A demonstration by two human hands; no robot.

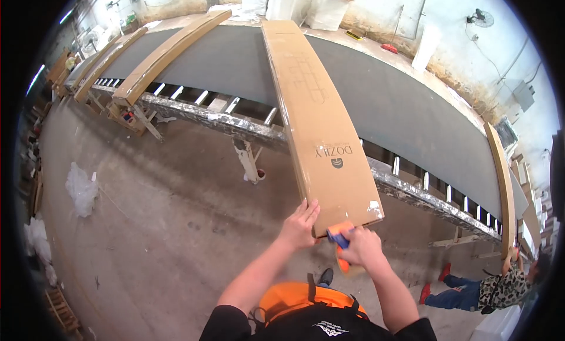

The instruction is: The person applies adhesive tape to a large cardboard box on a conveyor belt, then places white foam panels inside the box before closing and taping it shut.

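Observation:
A long, flat brown cardboard box (318,123) lies across the conveyor with its near end reaching out over the edge toward me. At the near left corner of that box, my left hand (299,224) rests with its fingers stretched along the side edge. My right hand (362,247) is wrapped round the handle of an orange and blue tape dispenser (339,238), which is up against the near end face of the box. Strips of clear tape shine on the box's near right corner. The underside of the box is hidden.
The dark conveyor belt (400,111) has metal rollers along its near side and a worn frame. More long boxes (170,55) lie across it at left, another box (500,188) at right. A co-worker (500,288) stands at far right. Crumpled plastic (81,189) lies on the floor.

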